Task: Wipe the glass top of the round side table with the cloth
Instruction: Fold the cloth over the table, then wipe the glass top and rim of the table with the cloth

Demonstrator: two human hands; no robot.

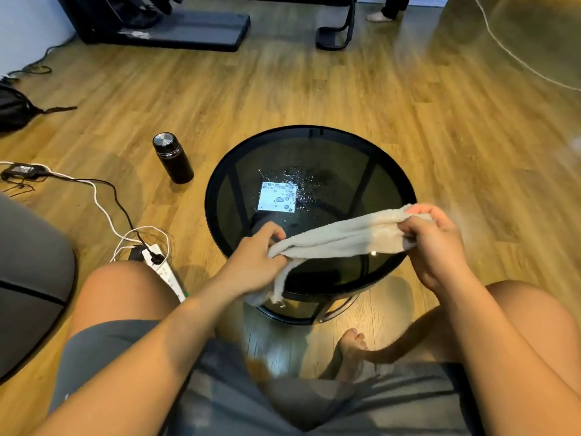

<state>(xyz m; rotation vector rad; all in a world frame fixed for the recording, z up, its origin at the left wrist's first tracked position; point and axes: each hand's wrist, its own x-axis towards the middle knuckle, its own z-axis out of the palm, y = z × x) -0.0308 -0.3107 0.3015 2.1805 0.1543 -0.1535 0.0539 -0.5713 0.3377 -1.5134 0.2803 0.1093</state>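
The person sits over the round side table with a dark smoked-glass top and black rim (217, 184), holding 1 off-white terry cloth (339, 239) stretched between 2 hands above the near half of the glass. The left hand (251, 262) is clamped on the cloth's left end, where a loose tail hangs down past the table's near edge; the right hand (437, 243) pinches the right end, fingers closed on a bunched fold. The hands are apart, with the cloth taut between them and seemingly not yet pressed to the surface.

The cloth looks soft, light and limp, so it would likely handle best gathered into a pad under 1 palm rather than held by its ends. The glass is probably hard, slick and breakable, calling for even, moderate pressure.

Near the middle of the top lies 1 patch of scattered water droplets (295, 180), beside a bright square reflection (277, 196). On the wooden floor stand 1 black metal flask with a steel lid (173, 158) and 1 white power strip (163, 269) with cables plugged in
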